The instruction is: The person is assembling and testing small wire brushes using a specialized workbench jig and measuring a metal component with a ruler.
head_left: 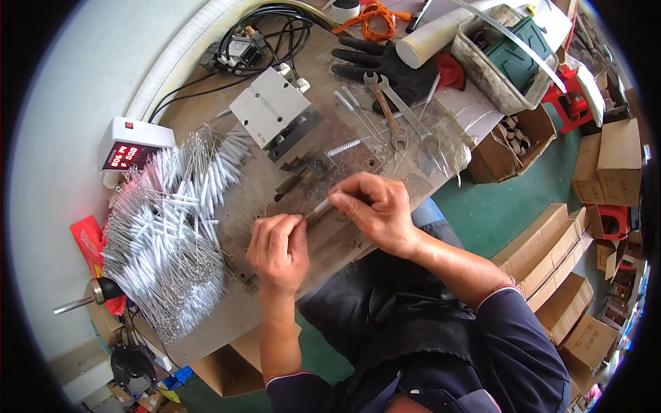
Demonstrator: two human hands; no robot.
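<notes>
A thin wire brush with white bristles (319, 206) is stretched between my two hands above the near part of the workbench. My left hand (279, 251) pinches its bare wire end between thumb and fingers. At the bristled end, my right hand (377, 212) closes thumb and forefinger on it and hides part of it. Just beyond my hands stands a small machine with a grey metal block (270, 107). Another white brush (344, 147) lies beside the machine. To the left rises a big heap of similar white brushes (169, 241).
Two wrenches (405, 113) and a black glove (375, 62) lie at the back right, near a dirty plastic bin (509, 62). A counter box with a red display (134, 148) stands left. Cardboard boxes (551, 251) sit on the green floor at right.
</notes>
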